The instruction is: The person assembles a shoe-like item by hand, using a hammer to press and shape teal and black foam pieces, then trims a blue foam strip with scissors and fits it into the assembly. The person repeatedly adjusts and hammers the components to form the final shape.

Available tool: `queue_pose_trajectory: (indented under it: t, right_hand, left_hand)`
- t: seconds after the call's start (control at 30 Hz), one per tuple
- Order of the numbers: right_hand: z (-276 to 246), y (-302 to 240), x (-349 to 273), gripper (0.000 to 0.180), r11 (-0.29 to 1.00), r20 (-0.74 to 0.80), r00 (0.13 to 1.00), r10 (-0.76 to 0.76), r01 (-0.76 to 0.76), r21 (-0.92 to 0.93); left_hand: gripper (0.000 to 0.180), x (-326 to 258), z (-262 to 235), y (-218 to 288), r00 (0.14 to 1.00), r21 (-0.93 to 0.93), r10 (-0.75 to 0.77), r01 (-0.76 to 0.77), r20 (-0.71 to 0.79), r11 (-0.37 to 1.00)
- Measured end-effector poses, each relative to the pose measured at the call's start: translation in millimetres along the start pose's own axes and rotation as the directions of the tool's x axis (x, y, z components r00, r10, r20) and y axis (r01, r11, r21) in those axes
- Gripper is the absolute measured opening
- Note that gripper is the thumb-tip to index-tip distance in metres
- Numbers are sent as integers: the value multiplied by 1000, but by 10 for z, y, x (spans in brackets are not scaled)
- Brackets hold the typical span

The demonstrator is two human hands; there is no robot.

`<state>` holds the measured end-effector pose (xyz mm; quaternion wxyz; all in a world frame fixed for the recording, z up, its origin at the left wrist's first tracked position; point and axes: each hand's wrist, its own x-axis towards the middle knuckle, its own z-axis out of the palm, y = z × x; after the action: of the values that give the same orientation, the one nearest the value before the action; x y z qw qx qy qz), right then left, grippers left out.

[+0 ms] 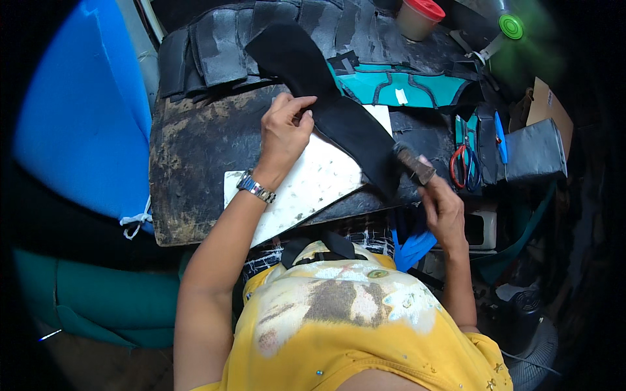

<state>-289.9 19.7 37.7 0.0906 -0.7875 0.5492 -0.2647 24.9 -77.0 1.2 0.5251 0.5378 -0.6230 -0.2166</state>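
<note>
The left hand lies on the near edge of a long black fabric strip, its fingers curled and pinching that edge so the piece is pressed flat. The right hand is closed around the handle of a small brush, whose dark, worn head touches the strip's lower right end. The strip runs slantwise from the upper left, near a row of grey-black padded pieces, down to the right, and it lies across a white board speckled with dark spots. That board rests on the tabletop, a dark, stained and scuffed surface. A metal wristwatch sits on the left wrist. Just beyond the strip lies a teal and black stitched piece. To the right of the brush, red-handled scissors stand in a holder beside a blue-handled tool. At the far edge is a tan cup with a red lid, and near it a green round cap. A large blue foam sheet stands at the left of the tabletop. The person wears a yellow shirt.
</note>
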Motion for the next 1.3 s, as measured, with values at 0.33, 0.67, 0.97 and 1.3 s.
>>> queue_pose_trajectory:
  t: [0.33, 0.67, 0.97, 1.3]
  right_hand:
    - [325, -196, 532, 74, 929, -65, 950, -304, 311, 199]
    - [464, -568, 842, 38, 151, 416, 902, 119, -430, 890]
    - [411, -551, 841, 39, 181, 448, 885, 129, -465, 867]
    - [272, -649, 863, 32, 141, 390, 916, 94, -400, 906]
  left_hand:
    - [20, -187, -709, 371, 902, -74, -419, 427, 105, 901]
    - [26, -315, -1400, 810, 960, 436, -47, -82, 277, 896]
    - [23, 41, -959, 990, 735, 76, 55, -144, 676, 987]
    - [20, 108, -700, 1143, 809, 114, -104, 46, 579, 992]
